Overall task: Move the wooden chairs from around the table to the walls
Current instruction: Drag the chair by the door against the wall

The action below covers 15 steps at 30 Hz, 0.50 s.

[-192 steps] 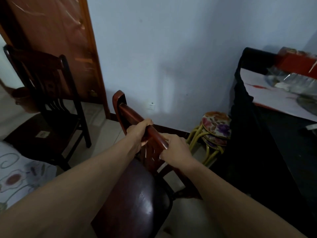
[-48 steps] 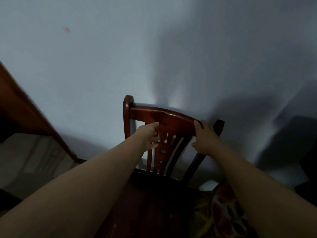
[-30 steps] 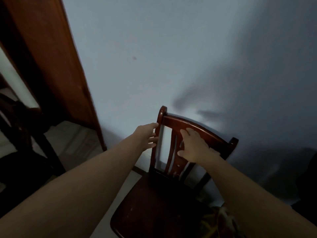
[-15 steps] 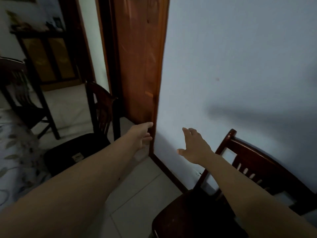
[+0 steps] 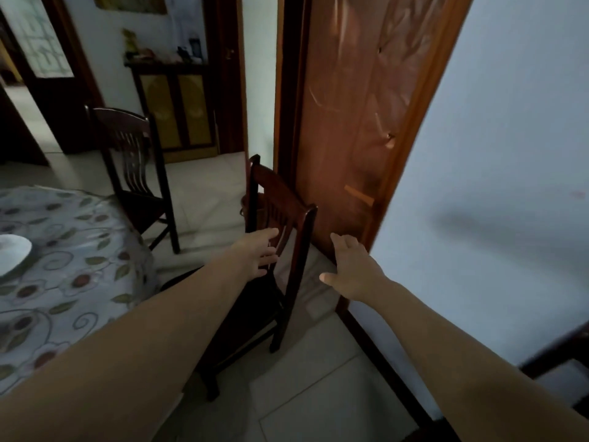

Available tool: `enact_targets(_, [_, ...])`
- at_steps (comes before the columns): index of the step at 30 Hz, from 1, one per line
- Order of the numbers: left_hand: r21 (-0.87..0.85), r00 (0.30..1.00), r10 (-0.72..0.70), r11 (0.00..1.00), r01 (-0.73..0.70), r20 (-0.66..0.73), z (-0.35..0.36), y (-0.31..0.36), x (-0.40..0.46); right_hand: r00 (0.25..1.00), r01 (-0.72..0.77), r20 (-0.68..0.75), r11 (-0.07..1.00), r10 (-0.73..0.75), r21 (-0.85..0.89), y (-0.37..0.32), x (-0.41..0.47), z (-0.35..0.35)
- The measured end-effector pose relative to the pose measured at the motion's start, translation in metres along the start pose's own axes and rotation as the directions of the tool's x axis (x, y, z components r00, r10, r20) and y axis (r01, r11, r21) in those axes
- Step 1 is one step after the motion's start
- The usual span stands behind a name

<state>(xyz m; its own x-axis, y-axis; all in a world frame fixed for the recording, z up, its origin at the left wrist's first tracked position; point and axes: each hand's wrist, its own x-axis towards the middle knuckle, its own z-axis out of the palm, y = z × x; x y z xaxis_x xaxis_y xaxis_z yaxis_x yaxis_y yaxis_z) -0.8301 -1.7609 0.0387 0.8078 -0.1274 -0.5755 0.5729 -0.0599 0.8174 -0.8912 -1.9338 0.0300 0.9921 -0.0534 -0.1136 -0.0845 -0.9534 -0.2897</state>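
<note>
Partly hidden behind the left hand (image 5: 256,253) — near chair (image 5: 280,205) slats.

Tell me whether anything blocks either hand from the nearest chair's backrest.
Nothing visible does. The left hand is already at the backrest slats of the chair, open, not gripping. The right hand is open beside the chair's right post, with only bare floor behind the gap.

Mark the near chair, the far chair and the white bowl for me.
near chair (image 5: 280,199): head view, top rail.
far chair (image 5: 122,121): head view, top rail.
white bowl (image 5: 12,253): head view, inner surface.
</note>
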Motion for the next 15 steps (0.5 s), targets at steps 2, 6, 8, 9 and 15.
enact_targets(2, [-0.017, 1.000, -0.007, 1.000, 0.007, -0.012, -0.007, 0.006, 0.017, 1.000, 0.017, 0.005, 1.000, -0.017, 0.002, -0.009, 0.024, 0.004])
enact_targets(6, [-0.048, 0.999, -0.022, 0.999, 0.021, -0.028, -0.010, 0.024, 0.060, 0.998, 0.055, 0.028, 0.998, -0.055, -0.004, -0.014, 0.077, 0.009])
enact_targets(8, [-0.051, 0.999, -0.026, 0.998, 0.024, -0.041, -0.007, 0.035, 0.084, 0.997, 0.075, 0.032, 0.997, -0.075, 0.002, -0.012, 0.109, 0.009])
enact_targets(9, [-0.056, 0.998, -0.029, 0.998, 0.027, -0.048, -0.005, 0.041, 0.096, 0.996, 0.085, 0.035, 0.996, -0.085, 0.008, -0.010, 0.126, 0.008])
enact_targets(15, [-0.098, 0.992, -0.057, 0.994, 0.047, -0.108, 0.008, 0.075, 0.176, 0.989, 0.139, 0.048, 0.988, -0.142, 0.063, 0.002, 0.222, 0.009])
